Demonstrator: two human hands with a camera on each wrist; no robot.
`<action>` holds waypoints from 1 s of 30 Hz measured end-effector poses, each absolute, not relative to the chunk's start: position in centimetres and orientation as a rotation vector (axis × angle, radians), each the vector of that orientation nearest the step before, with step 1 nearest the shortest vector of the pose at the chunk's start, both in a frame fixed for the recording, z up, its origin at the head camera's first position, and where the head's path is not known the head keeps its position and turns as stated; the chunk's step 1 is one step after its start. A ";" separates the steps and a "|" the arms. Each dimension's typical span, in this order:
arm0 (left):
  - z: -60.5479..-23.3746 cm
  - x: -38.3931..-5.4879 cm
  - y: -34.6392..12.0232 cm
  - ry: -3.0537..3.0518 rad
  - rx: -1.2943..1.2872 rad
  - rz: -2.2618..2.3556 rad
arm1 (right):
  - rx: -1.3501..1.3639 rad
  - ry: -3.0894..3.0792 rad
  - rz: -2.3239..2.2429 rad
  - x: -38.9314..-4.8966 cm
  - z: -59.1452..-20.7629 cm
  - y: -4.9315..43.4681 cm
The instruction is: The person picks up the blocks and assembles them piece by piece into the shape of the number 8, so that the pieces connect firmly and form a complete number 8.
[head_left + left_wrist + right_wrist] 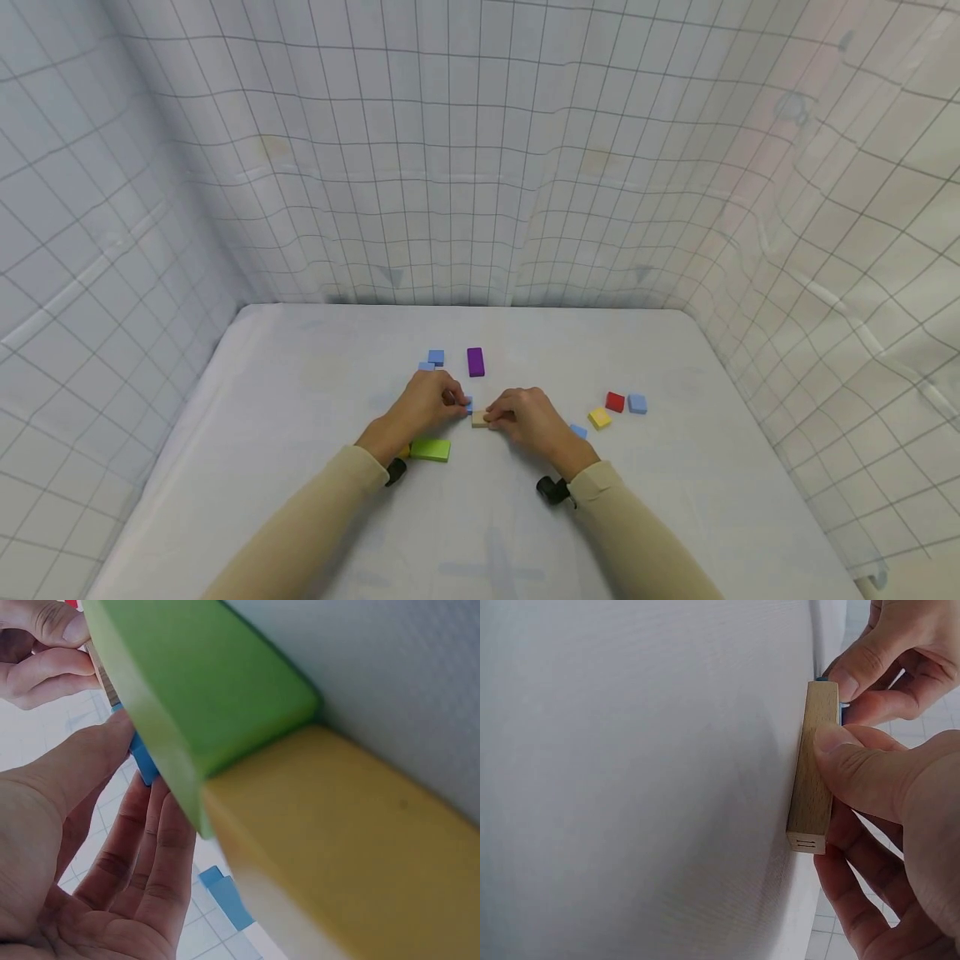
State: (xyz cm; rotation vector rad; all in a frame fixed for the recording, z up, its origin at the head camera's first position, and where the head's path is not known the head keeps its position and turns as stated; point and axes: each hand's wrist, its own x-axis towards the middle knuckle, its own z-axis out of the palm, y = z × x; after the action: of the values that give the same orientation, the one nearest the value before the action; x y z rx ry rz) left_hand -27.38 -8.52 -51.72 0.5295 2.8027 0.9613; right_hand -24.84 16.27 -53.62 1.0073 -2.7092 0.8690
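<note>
Near the middle of the white table, my left hand (pixel 427 402) pinches a blue block (pixel 141 756) between thumb and fingers. Just to its right, a plain wooden block (pixel 812 772) is gripped by my right hand (pixel 531 419), the thumb lying on its side. The two blocks stand end to end, the fingertips of both hands close together; fingers hide part of the blue one. Below my left wrist lies a light green block (pixel 431 450). A yellow block (pixel 345 840) adjoins it, mostly covered by the wrist in the head view.
A purple block (pixel 476 362) and two blue blocks (pixel 436 357) lie beyond my hands. Off to the right are a red block (pixel 615 402), a small yellow block (pixel 599 417) and another blue block (pixel 637 404). Grid-patterned cloth (pixel 465 167) surrounds the table's back and sides.
</note>
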 end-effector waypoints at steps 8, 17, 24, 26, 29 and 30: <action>-51.9 -27.3 -8.6 2.799 0.544 0.987 | 1.004 -2.706 0.870 -24.8 -53.7 16.2; -51.9 -27.1 -8.7 2.750 0.518 1.062 | 0.995 -2.701 0.883 -24.7 -53.6 16.2; -51.9 -27.1 -8.7 2.741 0.521 1.061 | 0.995 -2.709 0.872 -24.7 -53.7 16.2; -51.9 -27.1 -8.7 2.743 0.527 1.057 | 1.000 -2.699 0.868 -24.7 -53.7 16.2; -51.9 -27.1 -8.7 2.749 0.528 1.047 | 1.005 -2.686 0.869 -24.7 -53.8 16.3; -51.8 -27.1 -8.7 2.750 0.529 1.045 | 1.006 -2.686 0.869 -24.8 -53.8 16.3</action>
State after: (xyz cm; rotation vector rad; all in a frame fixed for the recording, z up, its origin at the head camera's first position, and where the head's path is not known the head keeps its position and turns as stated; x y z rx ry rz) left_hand -27.12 -8.67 -51.85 0.5286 2.7502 1.0454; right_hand -24.77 16.28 -53.78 1.0055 -2.6860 0.8686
